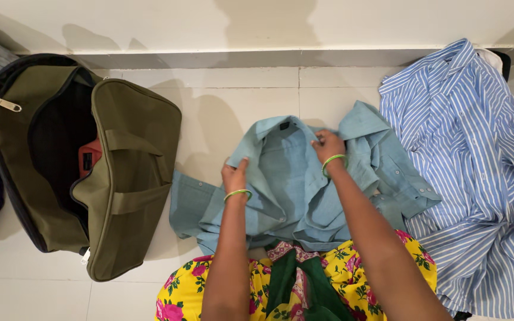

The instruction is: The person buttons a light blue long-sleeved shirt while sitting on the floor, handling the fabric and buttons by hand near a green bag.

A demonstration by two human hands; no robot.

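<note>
On the white tiled floor (239,101), near the wall, both hands pinch a soft light blue cloth shirt (304,190), left hand (235,176) and right hand (328,144) closed by its collar, seemingly smoothing it flat.

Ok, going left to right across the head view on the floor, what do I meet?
Olive green bag, unzipped → left hand on the light blue shirt → right hand gripping that shirt near its collar → blue and white striped shirt.
</note>
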